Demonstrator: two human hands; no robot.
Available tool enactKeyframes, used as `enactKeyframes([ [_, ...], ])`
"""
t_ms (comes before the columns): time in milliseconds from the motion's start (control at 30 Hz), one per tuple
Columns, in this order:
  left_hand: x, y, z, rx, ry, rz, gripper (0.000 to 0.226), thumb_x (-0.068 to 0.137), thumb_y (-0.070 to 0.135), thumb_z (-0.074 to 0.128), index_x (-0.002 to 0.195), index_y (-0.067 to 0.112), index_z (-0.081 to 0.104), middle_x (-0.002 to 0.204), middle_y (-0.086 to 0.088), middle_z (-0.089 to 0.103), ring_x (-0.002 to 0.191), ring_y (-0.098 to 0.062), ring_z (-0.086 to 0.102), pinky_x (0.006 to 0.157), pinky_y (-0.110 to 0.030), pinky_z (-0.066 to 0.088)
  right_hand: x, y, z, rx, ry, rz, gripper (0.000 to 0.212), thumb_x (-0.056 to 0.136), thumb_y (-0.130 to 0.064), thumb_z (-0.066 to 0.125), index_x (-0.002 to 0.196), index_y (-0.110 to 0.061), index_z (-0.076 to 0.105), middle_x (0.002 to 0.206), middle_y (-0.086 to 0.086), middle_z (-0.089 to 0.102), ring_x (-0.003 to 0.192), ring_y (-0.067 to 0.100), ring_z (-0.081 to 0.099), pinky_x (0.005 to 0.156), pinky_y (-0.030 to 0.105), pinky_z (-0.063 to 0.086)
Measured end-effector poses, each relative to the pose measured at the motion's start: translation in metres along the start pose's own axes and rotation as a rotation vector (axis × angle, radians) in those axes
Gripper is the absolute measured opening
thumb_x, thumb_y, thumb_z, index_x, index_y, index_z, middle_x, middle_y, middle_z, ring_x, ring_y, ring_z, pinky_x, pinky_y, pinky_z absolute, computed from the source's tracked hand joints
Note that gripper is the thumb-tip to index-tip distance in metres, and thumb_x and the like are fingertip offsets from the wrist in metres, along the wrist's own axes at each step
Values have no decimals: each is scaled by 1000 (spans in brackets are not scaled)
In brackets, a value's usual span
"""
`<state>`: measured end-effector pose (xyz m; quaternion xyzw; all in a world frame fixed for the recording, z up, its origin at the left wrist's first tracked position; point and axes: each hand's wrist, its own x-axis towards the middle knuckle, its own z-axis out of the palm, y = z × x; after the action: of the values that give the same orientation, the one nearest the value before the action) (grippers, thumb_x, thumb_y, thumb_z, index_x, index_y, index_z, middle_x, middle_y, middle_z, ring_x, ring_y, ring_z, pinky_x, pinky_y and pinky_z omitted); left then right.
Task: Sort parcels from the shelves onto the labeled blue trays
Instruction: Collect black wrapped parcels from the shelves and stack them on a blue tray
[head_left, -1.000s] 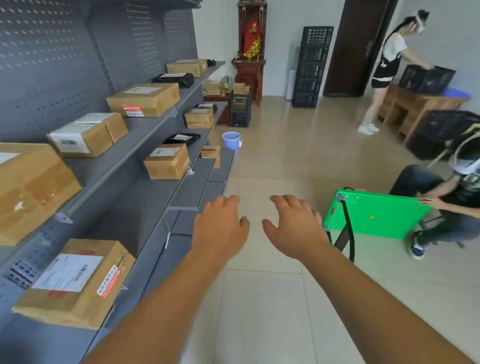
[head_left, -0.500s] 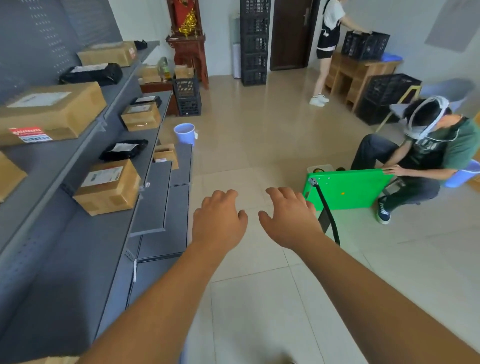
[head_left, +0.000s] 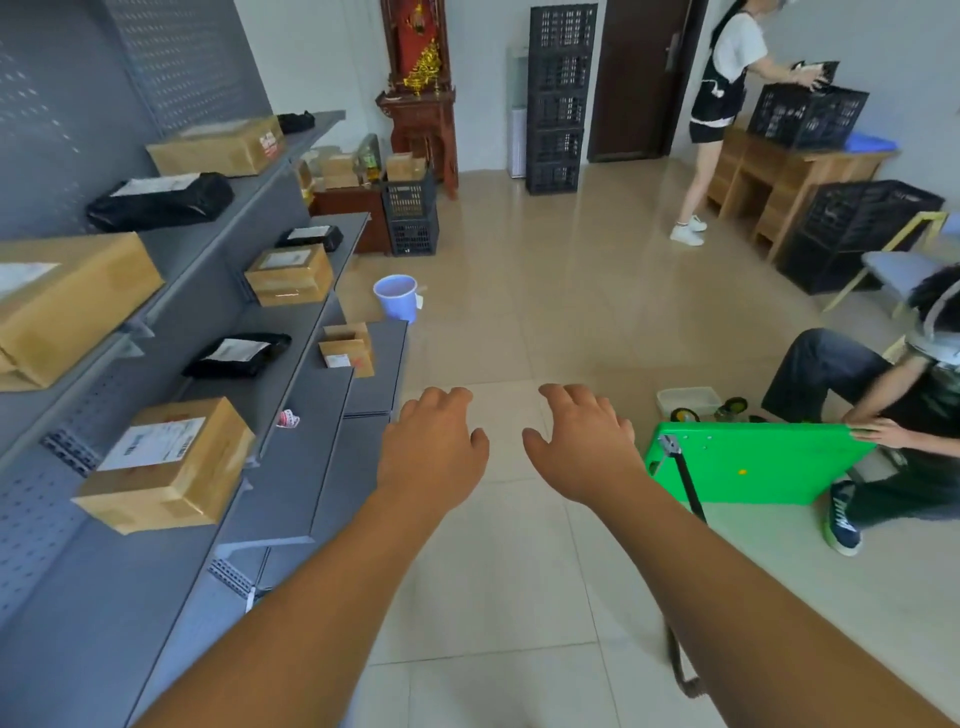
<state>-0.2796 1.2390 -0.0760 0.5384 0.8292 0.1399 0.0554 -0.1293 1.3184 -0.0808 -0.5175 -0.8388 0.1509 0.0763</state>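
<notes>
Both hands are out in front at frame centre, palms down, side by side but apart. The left hand (head_left: 434, 452) and right hand (head_left: 582, 447) have loose, slightly curled fingers and hold nothing. They are posed as they were half a second ago and sit at much the same spot in the frame.

The view has shifted since then. The grey shelves (head_left: 291, 483) fill the left side, and more of the upper tier now shows. The nearest cardboard parcel (head_left: 166, 462), with a white label on top, has slid down toward the lower left of the frame. Above it lie a black bag parcel (head_left: 236, 356) and a taped box (head_left: 291, 273). A small box (head_left: 348, 348) sits on the lowest ledge, right of the bag. All the parcels are on the shelves, well apart from our hands.

A pale blue bucket (head_left: 396, 297) stands on the floor just past the shelf end. The seated person (head_left: 883, 395) has drifted to the right edge and is partly cut off, with one hand on the green board (head_left: 753, 462). The standing person (head_left: 727, 104) in the upper right now shows more fully and reaches over a black crate (head_left: 808, 111) on the wooden desk. A flat blue thing (head_left: 872, 141) lies on that desk. It is too small for us to tell whether it is a tray.
</notes>
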Motion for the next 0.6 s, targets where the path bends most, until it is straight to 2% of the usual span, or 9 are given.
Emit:
enactKeyframes([
  [333,145,-45,5,-47,12,-143,48,101,36,49,147,24,44,141,-2,52,126,-26,49,100,-44,46,165,-40,24,-15,-71,-145,60,98,-48,45,152,-26,32,154,-1,39,139,25,37,112,45,30],
  [500,239,-87,5,-57,25,-137,47,101,37,49,146,24,45,140,-4,51,122,-28,50,96,-44,47,255,-74,40,-28,-56,-161,60,97,-48,45,152,-27,33,154,-1,39,140,25,36,113,44,30],
  [600,293,-108,-1,-73,21,-125,48,101,37,49,146,24,45,141,-3,50,126,-27,49,98,-44,46,304,-93,43,-36,-47,-140,60,98,-48,44,152,-27,32,155,-1,39,140,25,36,113,44,30],
])
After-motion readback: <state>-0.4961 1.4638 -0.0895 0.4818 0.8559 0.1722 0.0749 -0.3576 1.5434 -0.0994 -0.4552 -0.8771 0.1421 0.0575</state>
